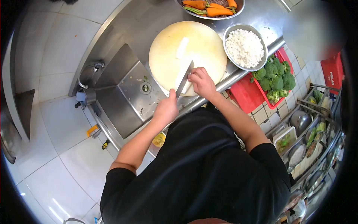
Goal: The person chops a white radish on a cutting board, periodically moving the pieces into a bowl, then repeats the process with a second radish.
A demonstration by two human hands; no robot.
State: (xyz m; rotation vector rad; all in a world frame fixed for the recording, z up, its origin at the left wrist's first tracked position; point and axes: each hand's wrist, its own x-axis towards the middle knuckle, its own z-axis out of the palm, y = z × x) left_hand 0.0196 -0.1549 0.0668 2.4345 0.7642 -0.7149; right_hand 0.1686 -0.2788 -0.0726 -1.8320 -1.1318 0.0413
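Note:
A kitchen knife (185,79) stands over the round, pale cutting board (160,52), its handle in my closed left hand (166,109). The blade points away from me and slants to the right. On the right side of the blade, my right hand (202,83) has its fingers bent and drawn together over a long white piece of food (187,87). The fingertips are close to the blade and partly hide this piece. Farther up the board lies another white strip (182,47). What kind of food the white pieces are, I cannot tell.
A metal bowl (226,45) of white diced pieces stands right of the board. Carrots (216,12) fill another bowl behind. Left is a steel sink (128,93) with scraps around its drain. Broccoli (276,76) sits in a red basket (269,105); shelves with food trays stand lower right.

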